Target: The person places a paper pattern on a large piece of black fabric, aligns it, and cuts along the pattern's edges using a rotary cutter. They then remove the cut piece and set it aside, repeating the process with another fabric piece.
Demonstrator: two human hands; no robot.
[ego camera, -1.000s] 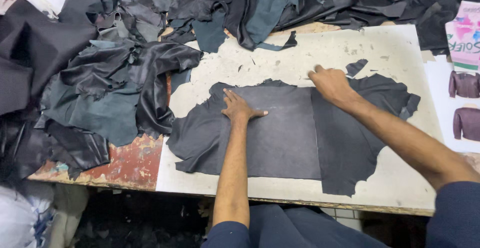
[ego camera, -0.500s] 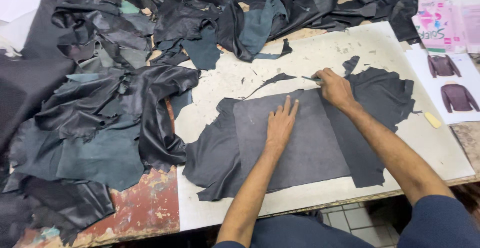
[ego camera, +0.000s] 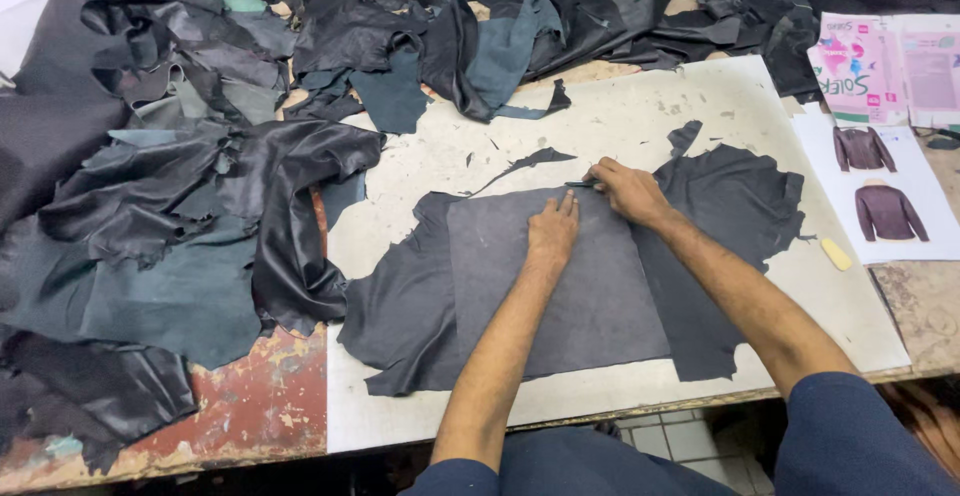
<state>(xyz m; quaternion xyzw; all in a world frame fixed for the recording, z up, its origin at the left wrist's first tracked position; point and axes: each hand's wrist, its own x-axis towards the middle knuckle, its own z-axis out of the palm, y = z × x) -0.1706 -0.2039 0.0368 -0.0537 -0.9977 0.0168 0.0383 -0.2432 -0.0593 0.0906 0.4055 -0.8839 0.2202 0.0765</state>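
A black leather hide [ego camera: 400, 301] lies flat on the white cutting board [ego camera: 620, 116]. On top of it rests a grey rectangular pattern piece [ego camera: 590, 301]. My left hand [ego camera: 553, 233] presses flat on the pattern near its top edge, fingers together. My right hand [ego camera: 625, 188] sits at the pattern's top right corner, shut on a small dark cutting tool [ego camera: 582, 184] whose tip meets the edge. A thin cut leather strip [ego camera: 525, 164] curls just above the pattern.
Heaps of black and teal leather scraps [ego camera: 190, 216] cover the left and back of the table. White sheets with jacket pictures [ego camera: 880, 191] and pink printed paper [ego camera: 860, 66] lie at right, with a small pale chalk piece [ego camera: 836, 253]. The worn red table surface [ego camera: 270, 396] shows at front left.
My left hand slid up the pattern toward its top edge. My right hand moved left along the top edge with the tool. The view shifted closer.
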